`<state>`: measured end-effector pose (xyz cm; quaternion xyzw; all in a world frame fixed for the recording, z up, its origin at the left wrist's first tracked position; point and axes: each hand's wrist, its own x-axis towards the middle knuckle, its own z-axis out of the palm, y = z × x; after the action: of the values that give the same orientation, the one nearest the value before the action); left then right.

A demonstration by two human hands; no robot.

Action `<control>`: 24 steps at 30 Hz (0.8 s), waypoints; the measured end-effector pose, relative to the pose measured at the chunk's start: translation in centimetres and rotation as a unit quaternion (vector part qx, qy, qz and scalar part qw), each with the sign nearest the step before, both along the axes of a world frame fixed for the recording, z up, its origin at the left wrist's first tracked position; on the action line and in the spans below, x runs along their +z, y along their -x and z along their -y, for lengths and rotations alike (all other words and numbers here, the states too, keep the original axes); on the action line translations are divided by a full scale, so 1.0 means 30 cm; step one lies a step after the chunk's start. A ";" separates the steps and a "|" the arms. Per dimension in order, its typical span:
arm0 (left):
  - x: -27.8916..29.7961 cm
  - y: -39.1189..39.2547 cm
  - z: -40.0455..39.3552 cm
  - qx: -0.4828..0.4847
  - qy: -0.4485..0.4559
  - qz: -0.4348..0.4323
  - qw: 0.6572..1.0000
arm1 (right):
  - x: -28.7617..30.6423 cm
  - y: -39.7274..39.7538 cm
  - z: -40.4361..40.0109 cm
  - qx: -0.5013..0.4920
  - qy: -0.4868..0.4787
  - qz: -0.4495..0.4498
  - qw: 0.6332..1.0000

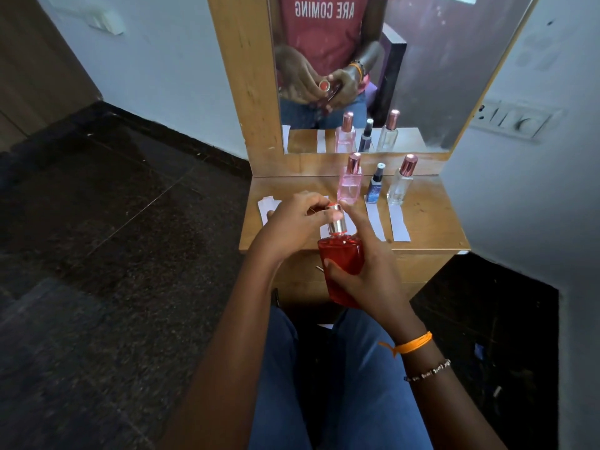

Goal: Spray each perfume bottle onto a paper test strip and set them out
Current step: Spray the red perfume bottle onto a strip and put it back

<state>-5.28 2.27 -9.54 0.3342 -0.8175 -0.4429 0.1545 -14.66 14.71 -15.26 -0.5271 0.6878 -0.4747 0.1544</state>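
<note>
Your right hand [363, 280] clamped the red bottle [341, 254]; left fingers [319, 216] pinched its cap [336, 219]. Held off the bench [428, 222], a slack grip risked dropping it.

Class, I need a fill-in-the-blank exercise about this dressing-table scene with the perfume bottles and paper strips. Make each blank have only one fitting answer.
1. The right hand holds the body of the square ____ glass perfume bottle.
2. The left hand has its fingers on that bottle's shiny ____ cap.
3. ____ bottles stand on the wooden table in front of the mirror.
4. Of these, the small dark blue bottle stands in the ____.

Missing words: red; silver; Three; middle
</note>
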 end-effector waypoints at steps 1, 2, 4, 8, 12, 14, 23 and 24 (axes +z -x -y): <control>0.003 -0.007 -0.006 -0.001 -0.004 0.001 1.000 | 0.002 -0.002 -0.003 0.005 0.002 -0.006 1.000; 0.005 -0.014 -0.013 -0.003 -0.005 0.001 1.000 | 0.003 -0.004 -0.006 0.010 0.004 -0.010 1.000; 0.015 -0.027 -0.026 -0.008 -0.007 0.005 1.000 | 0.006 -0.006 -0.010 0.025 0.009 -0.010 1.000; 0.041 -0.054 -0.044 -0.024 -0.036 -0.013 0.999 | 0.017 -0.016 -0.015 0.026 0.023 -0.006 0.999; -0.006 -0.091 -0.087 -0.039 -0.236 -0.097 0.966 | 0.057 -0.014 -0.002 0.019 0.101 0.086 0.991; -0.049 -0.100 -0.113 -0.046 -0.301 -0.124 0.944 | 0.079 0.003 0.008 0.025 0.126 0.125 0.984; -0.053 -0.079 -0.131 0.013 -0.172 -0.206 0.963 | 0.156 0.076 0.014 0.110 0.108 0.218 0.964; -0.052 -0.081 -0.131 0.023 -0.157 -0.202 0.966 | 0.173 0.083 0.013 0.116 0.111 0.226 0.961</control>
<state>-2.85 6.21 -11.11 0.2762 -0.6816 -0.6203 0.2725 -17.15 14.31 -10.09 -0.4958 0.5120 -0.6338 0.3006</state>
